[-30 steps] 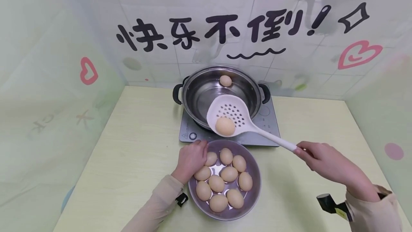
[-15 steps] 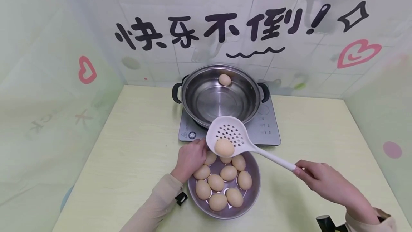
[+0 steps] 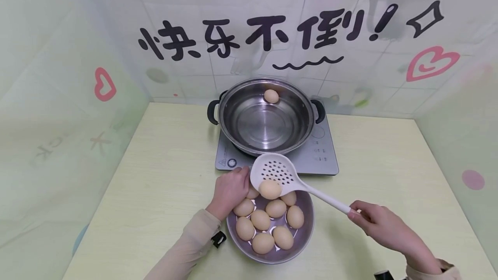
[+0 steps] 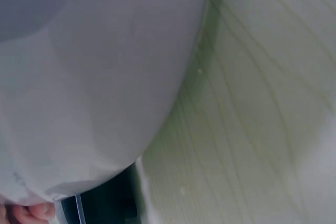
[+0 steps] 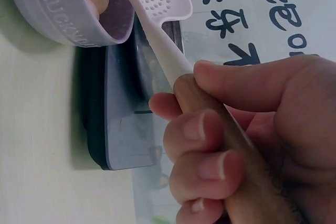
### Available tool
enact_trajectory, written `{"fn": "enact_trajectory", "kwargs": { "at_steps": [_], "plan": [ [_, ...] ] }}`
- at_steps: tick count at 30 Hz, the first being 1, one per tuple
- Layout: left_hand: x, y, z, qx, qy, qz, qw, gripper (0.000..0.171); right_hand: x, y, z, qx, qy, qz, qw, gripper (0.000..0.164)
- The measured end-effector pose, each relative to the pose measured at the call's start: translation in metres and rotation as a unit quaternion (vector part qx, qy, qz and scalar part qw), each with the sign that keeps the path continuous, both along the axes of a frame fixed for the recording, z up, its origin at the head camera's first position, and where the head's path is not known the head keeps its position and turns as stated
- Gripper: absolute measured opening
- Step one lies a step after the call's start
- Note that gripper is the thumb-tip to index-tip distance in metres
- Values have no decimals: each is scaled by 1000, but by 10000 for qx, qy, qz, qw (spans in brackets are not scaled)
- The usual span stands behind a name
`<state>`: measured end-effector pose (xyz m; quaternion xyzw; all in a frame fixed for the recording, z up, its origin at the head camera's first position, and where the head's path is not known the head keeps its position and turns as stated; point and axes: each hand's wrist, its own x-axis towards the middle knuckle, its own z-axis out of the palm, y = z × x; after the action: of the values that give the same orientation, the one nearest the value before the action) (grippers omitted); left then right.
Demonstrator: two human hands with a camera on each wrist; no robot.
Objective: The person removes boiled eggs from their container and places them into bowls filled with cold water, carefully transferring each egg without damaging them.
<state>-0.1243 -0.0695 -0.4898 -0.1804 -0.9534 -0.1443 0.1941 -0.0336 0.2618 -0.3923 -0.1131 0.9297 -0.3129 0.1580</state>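
Observation:
My right hand (image 3: 383,227) grips the handle of a white slotted ladle (image 3: 278,167); in the right wrist view its fingers curl round the wooden grip (image 5: 202,98). One brown egg (image 3: 270,189) lies near the front edge of the ladle's head, which hovers over the far rim of a purple bowl (image 3: 309,234). Inside this bowl sit several brown eggs (image 3: 263,243), some partly hidden by the ladle and my left hand. My left hand (image 3: 231,191) holds the bowl's left rim; the left wrist view has fingertips (image 4: 41,211) against the bowl's outer wall (image 4: 115,87).
Behind the bowl, a steel pot (image 3: 266,124) with black side handles stands on a grey induction cooker (image 3: 320,159). A single egg (image 3: 271,96) rests at the pot's far side. Printed sheets (image 3: 186,87) wall the pale wooden table (image 3: 171,154) at the back and sides.
My right hand has drawn the ladle, egg on it, from above the pot's front edge down toward me, over the bowl's far rim. The left hand stays on the bowl.

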Motion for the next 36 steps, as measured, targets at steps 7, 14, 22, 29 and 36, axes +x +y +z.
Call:
{"fn": "enact_trajectory", "kwargs": {
  "at_steps": [7,14,22,29,36],
  "plan": [
    [1,0,0,-75,-43,17,10000,6,0,-5,-3,-95,-71,-81,9999,10],
    [1,0,2,-132,-107,37,9998,7,1,-6,-4,-184,157,-239,9994,6],
    [1,0,1,26,59,25,10000,5,2,-4,-5,-391,633,-273,9969,4],
    [1,-1,-1,53,102,10,9999,10,-8,0,6,-918,335,-116,9952,4],
    [1,-1,-1,97,178,-93,9998,16,-37,-7,28,-897,815,-615,9907,12]
  ]
}}
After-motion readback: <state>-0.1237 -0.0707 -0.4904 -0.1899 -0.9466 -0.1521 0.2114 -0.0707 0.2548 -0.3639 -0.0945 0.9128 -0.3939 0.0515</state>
